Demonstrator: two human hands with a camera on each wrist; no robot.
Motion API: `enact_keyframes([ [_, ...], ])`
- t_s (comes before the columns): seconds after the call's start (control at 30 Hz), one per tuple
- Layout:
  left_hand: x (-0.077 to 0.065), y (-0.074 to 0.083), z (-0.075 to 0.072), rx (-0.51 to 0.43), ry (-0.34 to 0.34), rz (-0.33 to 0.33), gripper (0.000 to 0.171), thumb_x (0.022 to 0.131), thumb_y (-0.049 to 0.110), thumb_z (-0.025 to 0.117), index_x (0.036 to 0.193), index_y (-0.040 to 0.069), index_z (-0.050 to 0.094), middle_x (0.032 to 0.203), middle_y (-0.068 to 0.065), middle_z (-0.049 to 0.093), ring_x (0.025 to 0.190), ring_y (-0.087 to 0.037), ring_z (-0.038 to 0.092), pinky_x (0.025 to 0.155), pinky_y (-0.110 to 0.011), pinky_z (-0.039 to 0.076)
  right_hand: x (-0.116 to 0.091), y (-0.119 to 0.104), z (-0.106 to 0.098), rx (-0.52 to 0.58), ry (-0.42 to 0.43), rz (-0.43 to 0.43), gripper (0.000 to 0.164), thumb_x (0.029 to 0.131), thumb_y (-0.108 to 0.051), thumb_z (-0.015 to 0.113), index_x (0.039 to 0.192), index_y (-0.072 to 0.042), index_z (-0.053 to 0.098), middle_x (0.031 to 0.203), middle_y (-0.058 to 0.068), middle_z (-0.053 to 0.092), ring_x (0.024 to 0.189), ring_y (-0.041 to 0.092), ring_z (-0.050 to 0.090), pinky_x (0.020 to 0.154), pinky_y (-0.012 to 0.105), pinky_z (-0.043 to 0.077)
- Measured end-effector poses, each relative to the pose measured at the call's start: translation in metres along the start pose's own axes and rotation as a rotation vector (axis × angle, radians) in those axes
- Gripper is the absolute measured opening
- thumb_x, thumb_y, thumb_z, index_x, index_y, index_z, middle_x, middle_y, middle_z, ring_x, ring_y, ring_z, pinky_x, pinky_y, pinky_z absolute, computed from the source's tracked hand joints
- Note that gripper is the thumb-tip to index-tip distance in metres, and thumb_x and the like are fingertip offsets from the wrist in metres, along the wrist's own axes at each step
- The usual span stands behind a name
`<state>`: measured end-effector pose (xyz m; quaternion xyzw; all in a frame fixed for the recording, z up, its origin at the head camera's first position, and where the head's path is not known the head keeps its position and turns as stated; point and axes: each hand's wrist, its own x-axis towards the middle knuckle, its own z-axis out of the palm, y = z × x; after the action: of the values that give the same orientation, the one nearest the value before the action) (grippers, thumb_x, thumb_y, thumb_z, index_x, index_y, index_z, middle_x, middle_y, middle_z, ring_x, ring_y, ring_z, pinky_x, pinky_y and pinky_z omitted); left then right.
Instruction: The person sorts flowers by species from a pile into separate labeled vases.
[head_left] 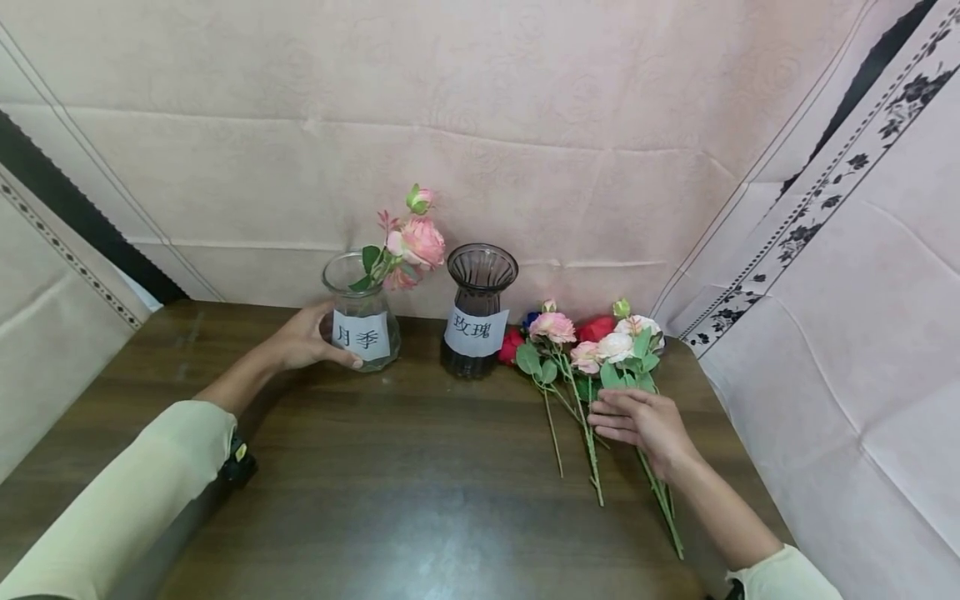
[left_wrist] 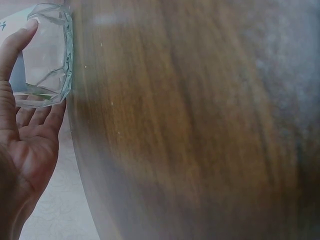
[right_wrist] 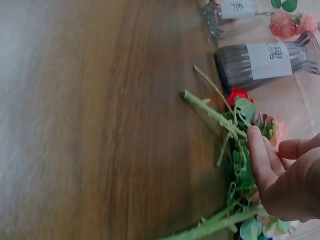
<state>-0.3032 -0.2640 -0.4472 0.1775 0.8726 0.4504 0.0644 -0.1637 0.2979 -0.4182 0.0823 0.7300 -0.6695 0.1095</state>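
Observation:
My left hand (head_left: 306, 337) holds a clear glass vase (head_left: 393, 340) from the side. In the left wrist view its thumb lies over the front and the fingers pass behind the glass. A stem of pink artificial flowers (head_left: 422, 242) leans right out of this vase, which bears a white label (head_left: 362, 335). Over the pile of artificial flowers on the right, my right hand (head_left: 649, 427) reaches with fingers extended. In the right wrist view its fingertips (right_wrist: 254, 133) are right by a green stem (right_wrist: 212, 113) topped by a pink flower (head_left: 552, 327).
A dark glass vase (head_left: 483, 302) with a white label stands between the clear vase and the pile. Red flowers (head_left: 596, 328) and white flowers (head_left: 617, 347) lie in the pile, stems toward the front of the wooden table (head_left: 390, 475). A pale cloth (head_left: 525, 100) hangs behind.

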Motion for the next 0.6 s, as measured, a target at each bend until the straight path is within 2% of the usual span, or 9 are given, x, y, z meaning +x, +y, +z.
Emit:
enact_keyframes([
  [0.17, 0.000, -0.001, -0.001, 0.002, 0.003, -0.006, 0.094, 0.078, 0.025, 0.107, 0.156, 0.013, 0.056, 0.136, -0.012, 0.078, 0.127, -0.030, 0.074, 0.109, -0.031, 0.052, 0.000, 0.005, -0.009, -0.044, -0.029, 0.030, 0.043, 0.118, -0.011, 0.056, 0.149, 0.018, 0.057, 0.124, 0.015, 0.085, 0.099, 0.016, 0.086, 0.091, 0.035, 0.070],
  [0.4, -0.001, -0.001, -0.001, -0.010, 0.002, 0.002, 0.094, 0.078, 0.023, 0.107, 0.156, 0.012, 0.056, 0.137, -0.013, 0.078, 0.128, -0.029, 0.073, 0.106, -0.025, 0.052, -0.003, 0.009, -0.005, -0.164, -0.024, 0.046, 0.041, 0.114, -0.010, 0.061, 0.144, 0.018, 0.062, 0.125, 0.023, 0.083, 0.094, 0.016, 0.086, 0.079, 0.032, 0.070],
  [0.6, 0.000, 0.000, -0.001, -0.011, -0.004, 0.012, 0.095, 0.078, 0.022, 0.107, 0.157, 0.012, 0.055, 0.139, -0.013, 0.077, 0.129, -0.030, 0.072, 0.106, -0.025, 0.053, -0.006, 0.007, 0.008, -0.261, 0.016, 0.068, 0.036, 0.105, -0.008, 0.075, 0.133, 0.014, 0.071, 0.106, 0.006, 0.084, 0.082, 0.011, 0.079, 0.065, 0.026, 0.063],
])
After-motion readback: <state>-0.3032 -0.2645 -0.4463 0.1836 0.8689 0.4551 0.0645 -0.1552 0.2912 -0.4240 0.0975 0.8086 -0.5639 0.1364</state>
